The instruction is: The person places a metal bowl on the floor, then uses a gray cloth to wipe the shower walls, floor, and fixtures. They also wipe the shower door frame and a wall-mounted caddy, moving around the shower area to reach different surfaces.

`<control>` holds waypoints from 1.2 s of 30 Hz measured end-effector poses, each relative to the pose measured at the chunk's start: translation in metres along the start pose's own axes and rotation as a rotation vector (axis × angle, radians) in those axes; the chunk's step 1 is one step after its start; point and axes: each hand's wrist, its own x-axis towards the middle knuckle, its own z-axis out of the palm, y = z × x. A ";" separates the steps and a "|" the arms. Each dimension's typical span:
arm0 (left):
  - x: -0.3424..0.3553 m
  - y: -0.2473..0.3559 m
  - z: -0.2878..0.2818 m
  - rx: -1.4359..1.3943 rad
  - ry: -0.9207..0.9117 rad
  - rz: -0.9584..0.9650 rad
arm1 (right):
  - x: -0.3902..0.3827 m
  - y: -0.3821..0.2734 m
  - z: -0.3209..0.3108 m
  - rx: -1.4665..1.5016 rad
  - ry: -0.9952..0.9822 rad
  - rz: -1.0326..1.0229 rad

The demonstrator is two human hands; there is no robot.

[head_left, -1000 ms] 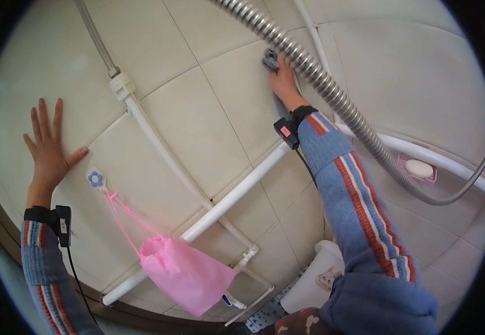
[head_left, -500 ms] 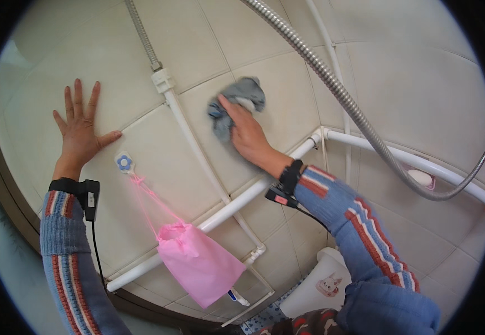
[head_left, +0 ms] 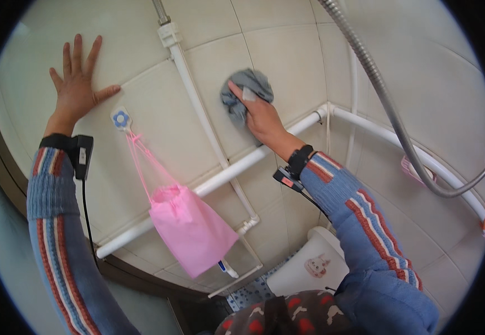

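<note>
My right hand [head_left: 266, 120] presses a crumpled grey cloth [head_left: 256, 82] against the tiled wall [head_left: 209, 61], just right of a thin white upright pipe [head_left: 192, 100]. The fingers are mostly hidden behind the cloth; the index finger lies stretched over it. Flat on the tiles at the left, my left hand [head_left: 76, 89] has its fingers spread and holds nothing. Close below its thumb is a white hook with a blue flower [head_left: 121, 119]. From that hook a pink drawstring bag [head_left: 192, 231] hangs by its cords, in front of a thick white pipe.
The thick white pipe [head_left: 237, 178] runs along the wall and turns at the corner. A metal shower hose [head_left: 377, 84] loops down at the right, near a pink soap dish [head_left: 415, 169]. Below stand a white bin [head_left: 309, 265] and a blue-handled brush [head_left: 228, 269].
My view has shifted, so the wall fittings sit higher in the picture. The cloth has moved slightly across the tile under my right hand. My left hand stays spread on the wall.
</note>
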 end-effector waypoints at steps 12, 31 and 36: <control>0.008 -0.008 -0.021 -0.094 -0.326 -0.079 | -0.099 -0.001 -0.022 -0.206 -0.192 0.060; -0.159 0.220 -0.251 -2.024 -0.532 -0.990 | -0.091 -0.243 -0.025 1.106 -0.282 0.205; -0.170 0.207 -0.260 -2.084 -0.374 -1.154 | -0.087 -0.262 -0.008 1.165 -0.351 0.239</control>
